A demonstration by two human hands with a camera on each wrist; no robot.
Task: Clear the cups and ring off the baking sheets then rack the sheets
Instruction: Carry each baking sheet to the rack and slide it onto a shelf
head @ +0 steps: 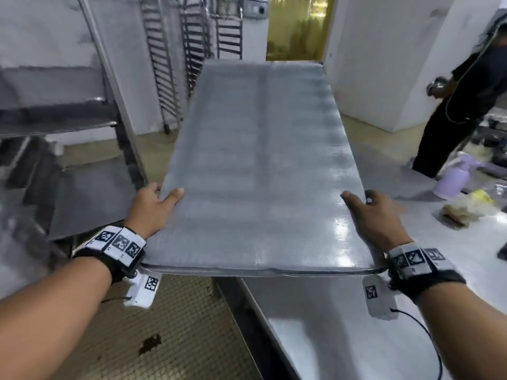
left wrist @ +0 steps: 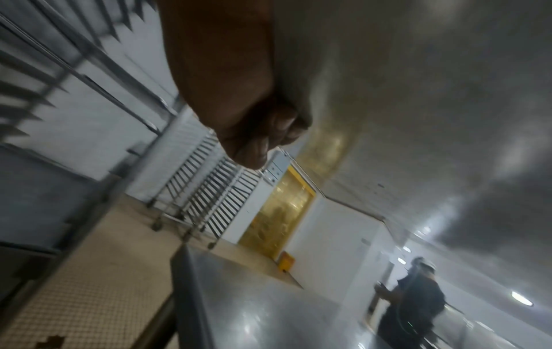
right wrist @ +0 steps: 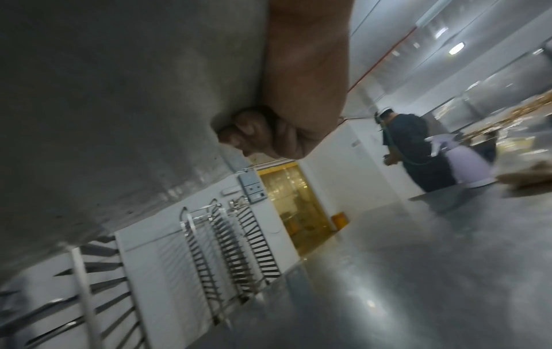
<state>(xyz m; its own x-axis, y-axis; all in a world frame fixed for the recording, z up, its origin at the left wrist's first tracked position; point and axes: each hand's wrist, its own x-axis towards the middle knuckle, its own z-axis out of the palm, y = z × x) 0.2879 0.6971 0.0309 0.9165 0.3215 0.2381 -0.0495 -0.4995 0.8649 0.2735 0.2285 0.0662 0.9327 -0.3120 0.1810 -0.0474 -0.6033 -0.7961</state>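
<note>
A large grey baking sheet (head: 255, 165) is held level in the air, bare on top, stretching away from me. My left hand (head: 155, 204) grips its left long edge, thumb on top and fingers underneath. My right hand (head: 367, 212) grips the right long edge the same way. In the left wrist view the curled fingers (left wrist: 262, 137) press against the sheet's underside (left wrist: 418, 82). The right wrist view shows the right fingers (right wrist: 256, 137) curled under the sheet (right wrist: 119, 94) too. A tray rack (head: 90, 111) with sheets on its rails stands close on the left.
The steel table (head: 370, 325) lies below and to the right, with a lilac spray bottle (head: 452, 179) and a crumpled cloth (head: 463, 207) on it. A person in dark clothes (head: 472, 86) stands at far right. Empty racks (head: 192, 50) line the back wall by a yellow strip-curtain doorway (head: 299, 26).
</note>
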